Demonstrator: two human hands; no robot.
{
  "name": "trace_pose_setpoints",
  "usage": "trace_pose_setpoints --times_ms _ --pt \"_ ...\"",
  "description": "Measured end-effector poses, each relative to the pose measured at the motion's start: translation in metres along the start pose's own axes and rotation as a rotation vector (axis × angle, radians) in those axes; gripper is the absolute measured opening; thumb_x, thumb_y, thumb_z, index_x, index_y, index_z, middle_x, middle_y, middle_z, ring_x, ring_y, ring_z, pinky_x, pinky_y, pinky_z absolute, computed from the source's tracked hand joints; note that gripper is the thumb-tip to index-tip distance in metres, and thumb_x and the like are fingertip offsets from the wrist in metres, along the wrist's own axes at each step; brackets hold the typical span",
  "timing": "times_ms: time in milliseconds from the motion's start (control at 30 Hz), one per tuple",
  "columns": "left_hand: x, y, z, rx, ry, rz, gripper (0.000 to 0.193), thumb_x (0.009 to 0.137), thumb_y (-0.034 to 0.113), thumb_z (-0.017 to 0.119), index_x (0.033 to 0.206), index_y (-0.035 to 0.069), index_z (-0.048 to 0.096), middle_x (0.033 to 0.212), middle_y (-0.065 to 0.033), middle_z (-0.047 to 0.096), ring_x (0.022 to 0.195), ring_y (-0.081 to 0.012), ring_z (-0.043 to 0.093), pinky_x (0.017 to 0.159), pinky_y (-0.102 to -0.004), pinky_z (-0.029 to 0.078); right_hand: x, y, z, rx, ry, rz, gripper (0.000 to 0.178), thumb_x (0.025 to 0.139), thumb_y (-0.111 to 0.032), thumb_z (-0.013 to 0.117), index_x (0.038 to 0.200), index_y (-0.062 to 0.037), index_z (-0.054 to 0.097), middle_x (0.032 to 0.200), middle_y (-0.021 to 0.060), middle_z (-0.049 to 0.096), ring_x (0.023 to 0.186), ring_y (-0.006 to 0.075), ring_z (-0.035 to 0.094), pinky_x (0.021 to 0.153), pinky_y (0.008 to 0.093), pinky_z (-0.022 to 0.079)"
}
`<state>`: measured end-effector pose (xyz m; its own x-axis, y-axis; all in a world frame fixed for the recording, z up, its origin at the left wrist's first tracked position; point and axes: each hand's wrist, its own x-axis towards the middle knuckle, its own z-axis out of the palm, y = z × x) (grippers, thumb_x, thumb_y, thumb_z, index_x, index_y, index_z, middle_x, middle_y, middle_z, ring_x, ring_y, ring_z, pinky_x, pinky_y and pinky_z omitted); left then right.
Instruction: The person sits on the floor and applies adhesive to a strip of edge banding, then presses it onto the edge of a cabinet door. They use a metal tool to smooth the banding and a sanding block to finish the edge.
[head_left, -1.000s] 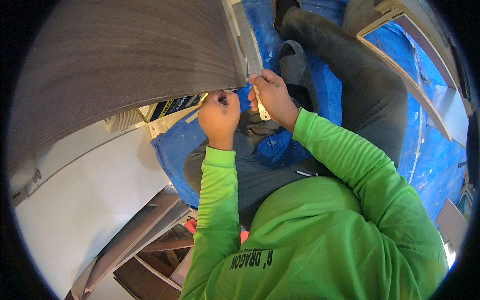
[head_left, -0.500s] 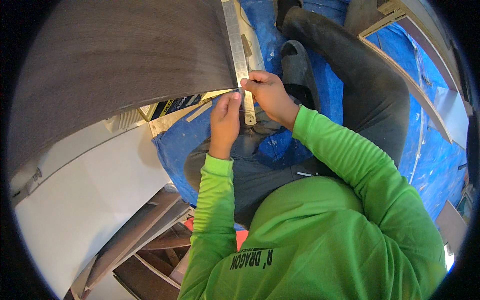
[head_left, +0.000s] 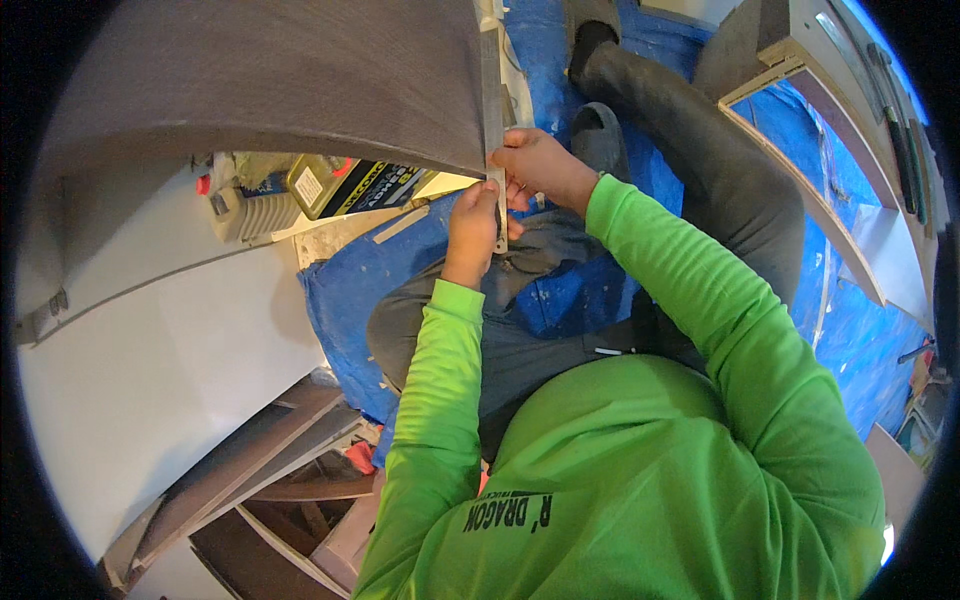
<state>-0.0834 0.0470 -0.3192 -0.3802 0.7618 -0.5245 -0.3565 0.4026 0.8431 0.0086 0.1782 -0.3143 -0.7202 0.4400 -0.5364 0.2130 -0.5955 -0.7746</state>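
Just above the centre of the view, toward 12 o'clock, a metal ruler (head_left: 491, 115) is laid along the right edge of a brown panel (head_left: 280, 80), its lower end projecting past the panel's corner. The ruler is held in the narrow grip of the right hand (head_left: 550, 168). The left hand (head_left: 471, 230) is set beside it at 7 o'clock, thumb by the corner; whether its grip is closed on the ruler cannot be told. At 10 o'clock, a yellow-and-black can (head_left: 322, 187) is partly covered by the panel.
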Motion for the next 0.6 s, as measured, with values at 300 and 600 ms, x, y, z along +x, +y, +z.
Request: trace_pose_setpoints --times_ms 300,600 --pt "-0.010 0.004 -0.003 -0.001 0.052 0.053 0.033 0.109 0.030 0.046 0.094 0.006 0.063 0.064 -0.0015 0.052 0.047 -0.0101 0.042 0.042 -0.0251 0.034 -0.008 -0.007 0.015 -0.111 0.102 -0.062 0.019 0.096 -0.018 0.065 0.085 -0.0029 0.060 0.067 0.0054 0.059 0.055 0.0156 0.059 0.049 0.0303 0.050" --pt "-0.028 0.024 0.014 -0.073 0.116 0.159 0.034 0.109 0.031 0.045 0.094 0.007 0.063 0.072 -0.0019 0.058 0.048 -0.0077 0.043 0.041 -0.0226 0.033 -0.029 -0.035 0.028 -0.159 0.089 -0.180 0.018 0.094 -0.017 0.065 0.082 -0.0039 0.061 0.065 0.0049 0.059 0.052 0.0144 0.057 0.046 0.0290 0.048"
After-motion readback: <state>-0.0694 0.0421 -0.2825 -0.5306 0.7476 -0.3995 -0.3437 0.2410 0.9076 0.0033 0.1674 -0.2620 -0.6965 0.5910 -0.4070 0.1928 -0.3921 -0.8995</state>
